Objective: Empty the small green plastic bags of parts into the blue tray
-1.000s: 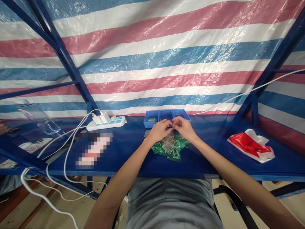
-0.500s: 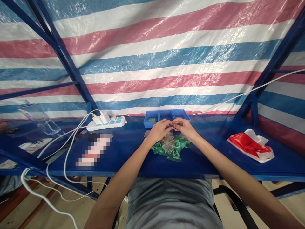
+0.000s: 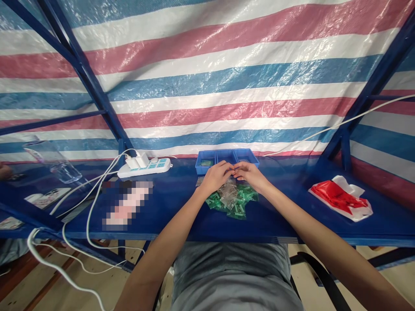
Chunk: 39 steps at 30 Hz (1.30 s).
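Note:
My left hand (image 3: 219, 175) and my right hand (image 3: 248, 174) meet fingertip to fingertip at the near side of a blue divided tray (image 3: 224, 154). Both have their fingers pinched together, and whatever they pinch is too small or hidden to make out. Below them on the table lies a pile of small green packets (image 3: 240, 206). Clear plastic bags (image 3: 228, 194) with brownish contents rest on top of the pile, partly behind my hands. The left compartment of the tray holds a few green pieces (image 3: 205, 163).
A white power strip (image 3: 145, 169) with plugs and trailing cables sits left on the blue table (image 3: 168, 203). A red and white tissue pack (image 3: 342, 198) lies right. Farther left are a clear bottle (image 3: 61, 166), a phone (image 3: 52, 198) and another person's hand (image 3: 4, 171).
My fingers have shifted slightly where they meet, and the right fingers look more curled. The pile and tray stay as they were.

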Each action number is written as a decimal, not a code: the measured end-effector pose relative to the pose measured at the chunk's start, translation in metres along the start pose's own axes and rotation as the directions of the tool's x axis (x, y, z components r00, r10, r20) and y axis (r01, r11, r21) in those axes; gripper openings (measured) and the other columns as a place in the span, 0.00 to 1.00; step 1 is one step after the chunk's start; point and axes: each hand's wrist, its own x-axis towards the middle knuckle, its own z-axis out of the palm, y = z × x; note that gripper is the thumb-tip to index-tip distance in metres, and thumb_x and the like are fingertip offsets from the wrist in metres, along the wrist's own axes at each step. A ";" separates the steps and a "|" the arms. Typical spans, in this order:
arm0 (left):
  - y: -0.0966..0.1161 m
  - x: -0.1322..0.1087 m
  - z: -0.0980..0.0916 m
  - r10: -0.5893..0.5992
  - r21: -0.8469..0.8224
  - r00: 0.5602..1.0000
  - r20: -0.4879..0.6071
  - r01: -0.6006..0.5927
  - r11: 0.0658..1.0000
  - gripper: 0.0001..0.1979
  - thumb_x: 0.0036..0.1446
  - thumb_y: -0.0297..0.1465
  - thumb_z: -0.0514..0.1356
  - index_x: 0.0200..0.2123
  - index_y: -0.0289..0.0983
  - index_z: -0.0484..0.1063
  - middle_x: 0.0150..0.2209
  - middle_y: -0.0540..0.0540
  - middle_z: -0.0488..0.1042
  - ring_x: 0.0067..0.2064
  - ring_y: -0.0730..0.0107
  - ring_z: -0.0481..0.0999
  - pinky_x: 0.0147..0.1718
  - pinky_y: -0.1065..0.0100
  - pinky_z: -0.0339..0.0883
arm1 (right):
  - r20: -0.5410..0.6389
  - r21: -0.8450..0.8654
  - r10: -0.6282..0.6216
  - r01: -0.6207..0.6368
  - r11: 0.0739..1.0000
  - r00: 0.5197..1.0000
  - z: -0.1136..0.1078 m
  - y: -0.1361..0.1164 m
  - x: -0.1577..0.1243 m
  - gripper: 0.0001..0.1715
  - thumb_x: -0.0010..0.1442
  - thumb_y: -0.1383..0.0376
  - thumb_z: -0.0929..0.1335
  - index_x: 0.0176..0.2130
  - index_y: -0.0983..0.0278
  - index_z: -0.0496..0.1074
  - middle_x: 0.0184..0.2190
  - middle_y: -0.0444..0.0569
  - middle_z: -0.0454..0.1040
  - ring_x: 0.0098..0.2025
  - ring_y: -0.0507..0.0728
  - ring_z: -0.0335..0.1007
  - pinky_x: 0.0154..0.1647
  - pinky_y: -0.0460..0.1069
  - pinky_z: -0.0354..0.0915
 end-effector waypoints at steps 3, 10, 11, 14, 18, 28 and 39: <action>0.001 0.000 0.000 -0.001 0.004 1.000 -0.003 0.001 1.000 0.11 0.69 0.35 0.54 0.46 0.40 0.74 0.40 0.47 0.73 0.36 0.71 0.74 0.37 0.69 0.66 | -0.013 0.024 -0.002 0.002 1.000 1.000 -0.001 0.002 0.001 0.15 0.53 0.61 0.73 0.41 0.63 0.74 0.34 0.49 0.80 0.36 0.54 0.76 0.35 0.48 0.70; 0.000 -0.001 0.001 0.012 0.008 1.000 -0.006 -0.012 1.000 0.12 0.68 0.36 0.55 0.50 0.40 0.73 0.40 0.48 0.72 0.36 0.71 0.74 0.37 0.69 0.67 | -0.054 -0.015 -0.025 0.024 1.000 0.998 -0.002 -0.002 0.001 0.17 0.54 0.57 0.74 0.41 0.63 0.74 0.34 0.50 0.80 0.35 0.56 0.77 0.34 0.48 0.69; -0.001 -0.001 0.002 0.012 0.008 1.000 -0.009 -0.012 1.000 0.13 0.69 0.36 0.55 0.50 0.39 0.73 0.40 0.47 0.73 0.36 0.71 0.74 0.37 0.69 0.67 | -0.055 -0.049 -0.036 0.033 0.998 0.998 -0.002 -0.003 0.001 0.16 0.55 0.57 0.73 0.41 0.63 0.74 0.33 0.50 0.80 0.35 0.56 0.77 0.34 0.49 0.69; 0.000 -0.001 0.002 0.012 0.021 1.000 -0.012 -0.012 1.000 0.13 0.70 0.36 0.53 0.51 0.39 0.73 0.41 0.47 0.73 0.37 0.70 0.75 0.37 0.69 0.67 | -0.052 -0.176 -0.117 0.106 0.979 0.992 -0.001 -0.004 0.002 0.13 0.57 0.58 0.71 0.40 0.63 0.73 0.31 0.50 0.80 0.34 0.57 0.77 0.34 0.50 0.70; 0.001 -0.001 0.001 0.027 0.025 1.000 -0.011 -0.026 0.999 0.15 0.71 0.35 0.50 0.49 0.39 0.74 0.41 0.46 0.73 0.39 0.70 0.75 0.39 0.69 0.67 | -0.028 -0.298 -0.230 0.212 0.931 0.973 0.000 -0.002 0.002 0.11 0.58 0.60 0.68 0.41 0.62 0.72 0.30 0.48 0.81 0.34 0.58 0.78 0.38 0.53 0.70; -0.001 0.001 0.003 0.036 0.002 0.998 -0.043 -0.035 0.999 0.13 0.71 0.35 0.51 0.47 0.40 0.75 0.42 0.46 0.73 0.41 0.70 0.75 0.40 0.69 0.67 | -0.027 -0.236 -0.176 0.165 0.958 0.984 0.001 -0.002 0.001 0.14 0.54 0.59 0.71 0.41 0.61 0.71 0.32 0.48 0.81 0.35 0.58 0.77 0.34 0.51 0.70; 0.002 0.001 -0.001 0.008 -0.056 0.996 -0.084 -0.013 0.998 0.11 0.70 0.33 0.52 0.45 0.39 0.75 0.40 0.46 0.74 0.40 0.69 0.74 0.39 0.68 0.66 | 0.020 -0.171 -0.114 0.116 0.978 0.993 0.004 -0.006 -0.002 0.14 0.53 0.56 0.73 0.37 0.62 0.75 0.33 0.49 0.81 0.38 0.59 0.76 0.32 0.49 0.66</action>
